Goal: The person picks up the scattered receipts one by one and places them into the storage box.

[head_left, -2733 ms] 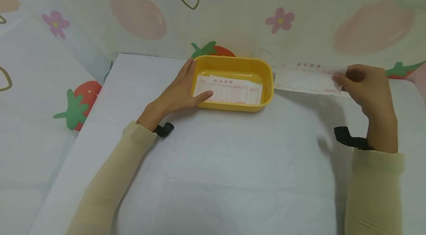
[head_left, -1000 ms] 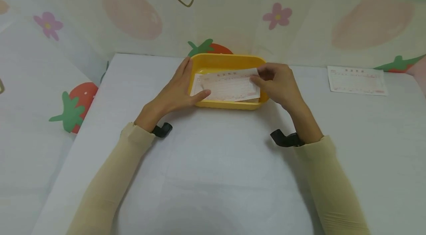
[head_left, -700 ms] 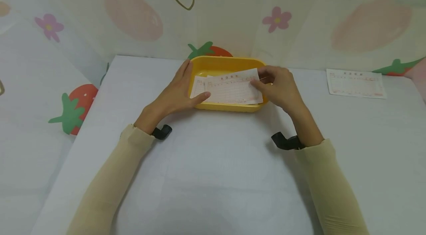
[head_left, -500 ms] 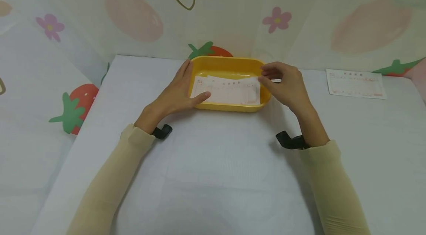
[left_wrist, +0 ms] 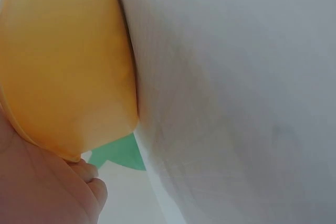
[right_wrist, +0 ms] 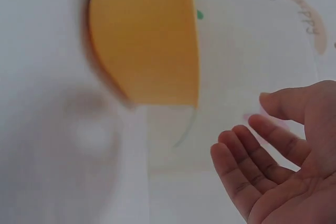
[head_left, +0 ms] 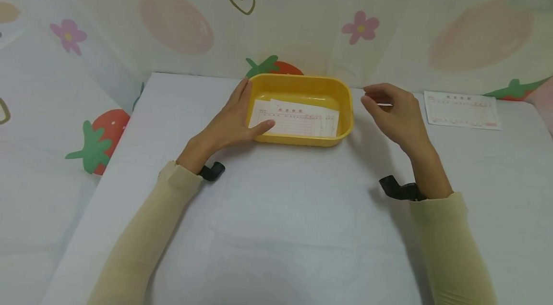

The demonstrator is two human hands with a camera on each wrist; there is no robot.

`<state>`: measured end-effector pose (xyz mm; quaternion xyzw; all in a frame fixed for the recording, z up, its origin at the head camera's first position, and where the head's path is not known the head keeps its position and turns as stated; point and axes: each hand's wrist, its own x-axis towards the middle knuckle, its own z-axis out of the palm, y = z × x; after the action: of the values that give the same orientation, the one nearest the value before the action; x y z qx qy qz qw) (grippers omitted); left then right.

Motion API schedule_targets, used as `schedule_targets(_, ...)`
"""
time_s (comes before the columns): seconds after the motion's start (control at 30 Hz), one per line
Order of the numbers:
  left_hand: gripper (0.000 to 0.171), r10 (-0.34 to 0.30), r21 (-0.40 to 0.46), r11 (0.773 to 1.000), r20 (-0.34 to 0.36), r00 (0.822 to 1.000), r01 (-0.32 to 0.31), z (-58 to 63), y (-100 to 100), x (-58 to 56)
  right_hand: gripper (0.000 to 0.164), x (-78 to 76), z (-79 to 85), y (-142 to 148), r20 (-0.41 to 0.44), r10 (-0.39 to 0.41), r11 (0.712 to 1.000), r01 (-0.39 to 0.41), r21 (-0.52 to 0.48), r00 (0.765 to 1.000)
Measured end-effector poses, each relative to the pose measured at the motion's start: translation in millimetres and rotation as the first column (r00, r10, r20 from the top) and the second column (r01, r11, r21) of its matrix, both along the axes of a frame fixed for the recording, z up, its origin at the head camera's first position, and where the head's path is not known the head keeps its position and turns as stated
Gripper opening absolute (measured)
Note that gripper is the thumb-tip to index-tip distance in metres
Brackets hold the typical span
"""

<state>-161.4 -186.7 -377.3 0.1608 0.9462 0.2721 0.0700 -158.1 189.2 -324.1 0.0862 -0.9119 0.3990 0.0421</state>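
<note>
A yellow plastic basket [head_left: 298, 141] stands near the back edge of the table, with overlapping white receipt slips [head_left: 289, 120] printed in red lying inside. My left hand [head_left: 226, 120] holds the basket's left end, its thumb over the front rim and fingers along the outer wall; the left wrist view shows fingertips bent round the basket's corner. Just right of the basket, my right hand [head_left: 395, 113] hovers with loosely bent fingers and nothing between them, as the right wrist view also shows. Another receipt slip [head_left: 462, 110] lies on the table farther right.
The white table [head_left: 276, 213] spreads in front of the basket. Behind it hangs a pale cloth backdrop [head_left: 302, 17] with fruit and flower prints, close to the basket's back rim. A black wrist mount [head_left: 402, 189] juts from the right wrist, another [head_left: 212, 170] from the left.
My right hand brought a receipt slip from the right into the basket, let go of it there, and has drawn back rightward. My left hand has stayed on the basket.
</note>
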Motion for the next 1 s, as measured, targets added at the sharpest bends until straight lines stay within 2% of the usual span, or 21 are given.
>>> schedule_targets(0.27,0.122,-0.004,-0.008,1.000,-0.008,1.000,0.004,-1.0,3,-0.8,0.043,3.7,-9.5,44,-0.008,-0.057,0.998,0.057,0.039,0.998)
schedule_targets(0.43,0.123,-0.003,-0.015,1.000,0.001,1.000,0.003,-0.9,2,-0.8,0.044,3.0,-14.2,67,-0.006,-0.058,0.998,0.058,0.037,0.998)
schedule_targets(0.7,0.121,0.002,-0.015,1.000,-0.006,1.000,-0.002,-2.1,0,-0.1,0.049,-3.4,-19.1,95,0.010,-0.015,0.994,0.014,0.111,1.000)
schedule_targets(1.0,0.122,0.000,-0.016,1.000,-0.003,1.000,0.000,-1.7,0,-1.4,0.057,-20.2,-24.6,145,0.067,-0.087,0.984,0.076,0.159,0.994)
